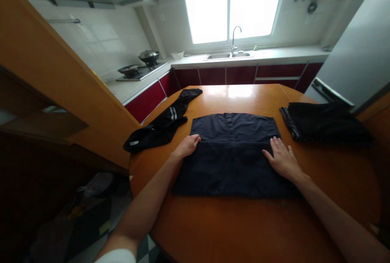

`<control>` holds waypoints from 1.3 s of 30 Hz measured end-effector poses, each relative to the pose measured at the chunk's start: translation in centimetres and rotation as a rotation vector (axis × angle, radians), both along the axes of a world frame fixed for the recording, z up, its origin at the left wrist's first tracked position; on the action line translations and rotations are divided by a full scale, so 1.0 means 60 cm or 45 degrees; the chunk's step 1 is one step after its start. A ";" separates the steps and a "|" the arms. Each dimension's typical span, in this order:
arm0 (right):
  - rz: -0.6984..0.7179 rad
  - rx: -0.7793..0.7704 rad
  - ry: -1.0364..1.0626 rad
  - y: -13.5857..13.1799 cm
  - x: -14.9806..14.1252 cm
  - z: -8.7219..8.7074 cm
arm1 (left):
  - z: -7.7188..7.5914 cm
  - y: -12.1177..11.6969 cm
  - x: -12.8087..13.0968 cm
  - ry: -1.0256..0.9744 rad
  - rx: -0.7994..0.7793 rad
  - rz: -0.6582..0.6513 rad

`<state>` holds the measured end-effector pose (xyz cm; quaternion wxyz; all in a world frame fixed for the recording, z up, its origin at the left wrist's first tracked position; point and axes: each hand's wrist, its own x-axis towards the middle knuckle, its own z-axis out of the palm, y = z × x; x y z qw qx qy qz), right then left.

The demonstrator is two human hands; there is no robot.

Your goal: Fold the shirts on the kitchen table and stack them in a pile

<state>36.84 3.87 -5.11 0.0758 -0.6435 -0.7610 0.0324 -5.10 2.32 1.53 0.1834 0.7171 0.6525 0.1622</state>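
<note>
A dark navy garment [227, 165] lies on the wooden table in front of me, its lower part folded up over itself. Down the middle of its upper part runs a placket-like strip. My left hand [187, 145] is closed, pinching the garment's left edge at the fold line. On the opposite side, my right hand [283, 159] rests flat with fingers spread, pressing on the cloth near its right edge. Left of the garment is a crumpled black piece of clothing [158, 129] with two pale stripes. A folded black stack of cloth [326, 125] sits to the right.
The round-ended wooden table [237, 226] has a glossy top. Beyond it stand a counter with a double sink [217, 56] and a stove with a lidded pan [148, 56]. A wooden door frame [70, 60] is close on the left, a fridge [350, 44] at right.
</note>
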 end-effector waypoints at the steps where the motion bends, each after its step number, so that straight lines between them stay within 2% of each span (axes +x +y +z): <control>1: -0.002 0.000 0.001 0.000 0.000 0.001 | 0.003 -0.003 -0.001 -0.031 0.012 -0.017; 7: -0.010 -0.013 -0.011 -0.003 -0.002 0.010 | 0.028 -0.019 -0.017 -0.209 -0.102 -0.284; 10: -0.018 -0.023 -0.001 -0.004 -0.003 0.013 | 0.027 -0.015 -0.019 -0.240 -0.118 -0.302; 14: -0.013 -0.021 -0.003 -0.005 -0.005 0.016 | 0.014 -0.004 -0.013 -0.139 -0.105 -0.188; 20: -0.006 -0.015 0.012 -0.005 -0.004 0.016 | 0.003 -0.008 0.011 0.376 -0.046 0.014; 24: 0.000 -0.013 0.017 -0.003 -0.003 0.013 | 0.006 -0.020 0.022 0.644 0.057 0.172; 27: -0.001 -0.003 0.018 -0.002 -0.003 0.010 | 0.019 -0.027 0.026 0.647 0.155 0.256; 29: 0.000 0.002 0.021 -0.003 -0.003 0.009 | 0.029 -0.035 0.039 0.554 0.196 0.125; 31: -0.001 0.010 0.021 -0.004 -0.003 0.010 | 0.033 -0.048 0.065 0.438 0.210 -0.122; 34: -0.003 0.020 0.016 -0.006 -0.004 0.013 | 0.021 -0.075 0.119 0.340 0.206 -0.409; 37: -0.010 0.017 0.018 -0.008 -0.005 0.016 | -0.004 -0.097 0.158 0.367 0.129 -0.455; 39: -0.032 0.022 0.020 -0.009 -0.006 0.016 | -0.017 -0.104 0.164 0.389 0.079 -0.437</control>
